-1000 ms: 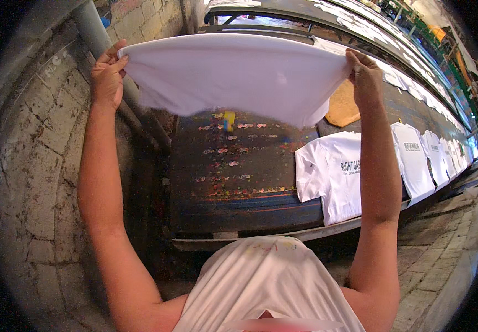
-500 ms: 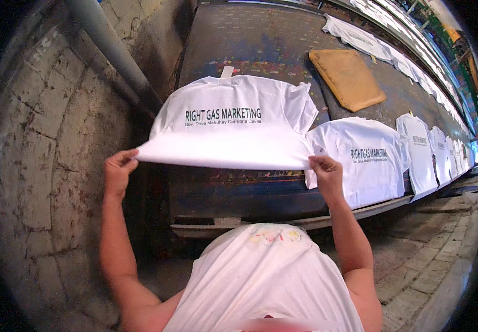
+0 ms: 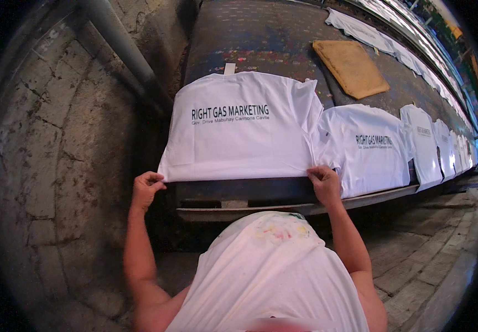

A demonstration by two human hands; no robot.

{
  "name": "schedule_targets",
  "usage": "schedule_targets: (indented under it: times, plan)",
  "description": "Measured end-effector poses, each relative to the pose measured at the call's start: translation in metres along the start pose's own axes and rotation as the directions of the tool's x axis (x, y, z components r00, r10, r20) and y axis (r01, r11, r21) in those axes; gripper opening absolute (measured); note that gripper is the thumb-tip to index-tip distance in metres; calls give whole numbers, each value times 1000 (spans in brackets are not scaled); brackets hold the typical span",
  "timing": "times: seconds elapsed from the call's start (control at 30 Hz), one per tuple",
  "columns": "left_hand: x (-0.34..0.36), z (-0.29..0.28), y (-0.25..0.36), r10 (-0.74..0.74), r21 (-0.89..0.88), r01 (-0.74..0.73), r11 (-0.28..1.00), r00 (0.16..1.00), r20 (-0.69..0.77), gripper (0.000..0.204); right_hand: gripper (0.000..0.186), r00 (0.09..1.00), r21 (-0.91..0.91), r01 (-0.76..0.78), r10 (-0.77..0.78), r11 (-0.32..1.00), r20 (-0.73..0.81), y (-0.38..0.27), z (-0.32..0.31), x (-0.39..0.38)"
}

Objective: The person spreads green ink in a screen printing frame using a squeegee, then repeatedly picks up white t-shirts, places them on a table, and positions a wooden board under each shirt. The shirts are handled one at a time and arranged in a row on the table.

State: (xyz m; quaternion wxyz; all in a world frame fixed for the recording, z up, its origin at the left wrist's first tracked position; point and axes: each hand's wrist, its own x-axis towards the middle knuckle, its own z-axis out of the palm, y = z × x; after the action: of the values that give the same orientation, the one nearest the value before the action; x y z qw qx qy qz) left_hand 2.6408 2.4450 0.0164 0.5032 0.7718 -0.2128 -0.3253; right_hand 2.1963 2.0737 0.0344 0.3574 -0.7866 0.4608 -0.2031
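A white T-shirt (image 3: 233, 146) with dark printed lettering lies spread on the long dark table (image 3: 250, 33) before me. My left hand (image 3: 149, 190) pinches its lower left hem corner, and my right hand (image 3: 324, 184) pinches the lower right corner. Between them the hem runs nearly straight, short of the table's near edge. A small pale strip (image 3: 229, 68) sticks up at the collar. Just right of my right hand lies a second printed white T-shirt (image 3: 366, 166), its sleeve meeting the first shirt's side.
A tan, worn flat pad (image 3: 351, 69) lies behind the second shirt. More printed white shirts (image 3: 420, 144) line the table to the right, with others (image 3: 360, 30) along its far side. A grey pipe (image 3: 123, 44) slants at the left, beside a rough block wall (image 3: 56, 127).
Both hands have lowered the shirt's hem toward me and onto the table. The lower part, lifted and billowing before, now lies flatter. My view has shifted slightly.
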Motion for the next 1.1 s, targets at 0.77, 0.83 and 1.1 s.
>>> schedule_targets:
  times: [0.77,0.83,1.1]
  plan:
    - [16,8,-22,161,359,-93,929,973,-164,21,15,996,-98,-4,-5,995,-88,-2,15,-16]
    - [18,10,-20,215,432,-132,892,965,-150,26,16,997,-133,39,-48,990,-67,-6,12,-19]
    - [-18,85,61,461,486,-323,812,866,-195,27,16,945,-168,198,-233,966,-229,6,-24,-34]
